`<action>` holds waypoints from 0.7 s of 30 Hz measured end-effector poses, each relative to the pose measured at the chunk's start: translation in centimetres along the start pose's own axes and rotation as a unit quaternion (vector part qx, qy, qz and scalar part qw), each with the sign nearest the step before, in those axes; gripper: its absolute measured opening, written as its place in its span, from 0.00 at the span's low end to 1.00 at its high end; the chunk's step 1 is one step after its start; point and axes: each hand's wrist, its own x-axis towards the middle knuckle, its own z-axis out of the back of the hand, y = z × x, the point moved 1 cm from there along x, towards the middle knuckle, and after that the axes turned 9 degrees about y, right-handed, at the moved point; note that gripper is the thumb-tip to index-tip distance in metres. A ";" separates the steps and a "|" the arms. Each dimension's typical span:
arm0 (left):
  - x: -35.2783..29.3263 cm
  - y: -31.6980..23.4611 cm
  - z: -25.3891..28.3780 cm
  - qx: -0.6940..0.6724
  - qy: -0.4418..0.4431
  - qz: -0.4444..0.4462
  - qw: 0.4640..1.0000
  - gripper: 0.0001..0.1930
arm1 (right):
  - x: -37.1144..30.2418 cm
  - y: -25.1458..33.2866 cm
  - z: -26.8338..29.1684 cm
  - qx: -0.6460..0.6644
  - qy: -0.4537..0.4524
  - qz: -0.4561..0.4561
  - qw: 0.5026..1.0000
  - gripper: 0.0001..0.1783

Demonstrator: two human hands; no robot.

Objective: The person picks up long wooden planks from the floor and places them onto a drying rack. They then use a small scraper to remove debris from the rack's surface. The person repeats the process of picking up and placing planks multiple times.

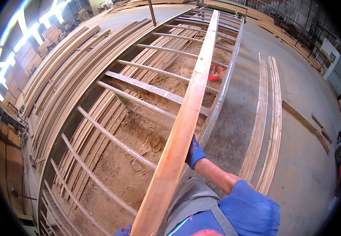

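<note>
A long wooden plank lies lengthwise over the metal rollers of a conveyor frame, its near end coming toward me. My right hand, in a dark blue glove, grips the plank's right edge; its fingertips are hidden by the wood. At the lower edge of the picture, my left hand holds the plank's left side near its close end. Only a little of that blue glove shows, the rest being covered by the plank or cut off.
Sawdust and loose boards lie beneath the rollers, with a red bowl farther along. Long timber stacks fill the left side. Thin strips and short wood pieces lie on the floor at right.
</note>
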 end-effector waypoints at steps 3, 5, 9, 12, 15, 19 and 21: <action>0.5 -1.1 5.5 0.015 -0.013 0.010 1.000 0.25 | 1.9 0.0 -4.2 0.013 -0.022 -0.014 1.000 0.31; 0.7 -2.3 9.3 0.024 -0.025 0.016 0.999 0.25 | 3.5 0.4 -7.0 0.038 -0.027 -0.018 0.999 0.26; 1.6 -3.8 15.0 0.047 -0.049 0.021 0.997 0.24 | 7.7 -1.0 -8.6 0.122 0.024 0.005 0.992 0.24; 2.5 -4.7 19.3 0.052 -0.073 0.026 0.996 0.24 | 10.3 -3.1 -10.5 0.137 0.023 0.015 0.990 0.24; 4.5 -4.9 24.1 0.072 -0.098 0.026 0.992 0.23 | 13.0 -6.2 -12.2 0.092 0.014 0.006 0.996 0.25; 8.3 -3.8 27.5 0.087 -0.148 0.023 0.985 0.23 | 10.3 -7.8 -10.6 -0.368 0.271 -0.183 0.870 0.29; 10.2 -2.8 27.0 0.104 -0.198 0.027 0.974 0.23 | 5.6 -9.6 -12.1 -0.423 0.267 -0.348 0.793 0.41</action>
